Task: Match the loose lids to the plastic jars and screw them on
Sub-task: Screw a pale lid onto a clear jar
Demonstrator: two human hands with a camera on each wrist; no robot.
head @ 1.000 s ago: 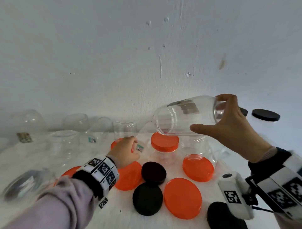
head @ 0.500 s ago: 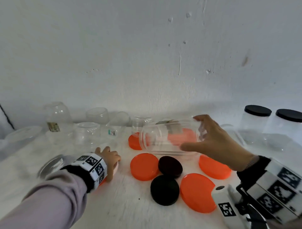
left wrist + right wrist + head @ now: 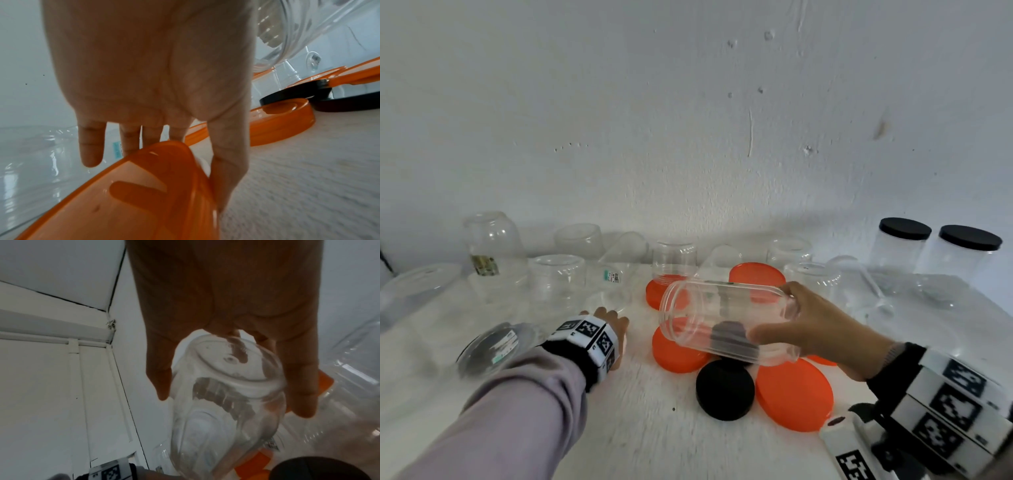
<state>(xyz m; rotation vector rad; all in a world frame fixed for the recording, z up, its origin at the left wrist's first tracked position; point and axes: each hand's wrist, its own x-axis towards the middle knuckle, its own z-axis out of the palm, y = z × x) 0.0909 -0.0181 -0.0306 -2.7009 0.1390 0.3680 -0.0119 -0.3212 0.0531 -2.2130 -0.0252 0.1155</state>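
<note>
1. While the right hand held a clear jar on its side above the lids, fingers curled round its closed base, the open mouth faced left, probably so a lid could be brought to it.
2. The left hand pinched an orange lid by its rim between thumb and fingers, tilting it up off the white table; I judged this lid was being tried against the held jar.
3. That lid sat low at the table's left, well apart from the jar's mouth, so no threads had met yet.
4. Lids lying loose: 2 black ones, 1 in front and 1 seen through the jar, and at least 5 orange ones, the largest nearest the person. Overlaps made the orange count uncertain.
5. 2 jars at the far right already wore black lids, likely set aside as finished.
6. About 10 open jars stood or lay along the wall, several upside down; their clear walls blurred together, so that number was a rough estimate.
</note>
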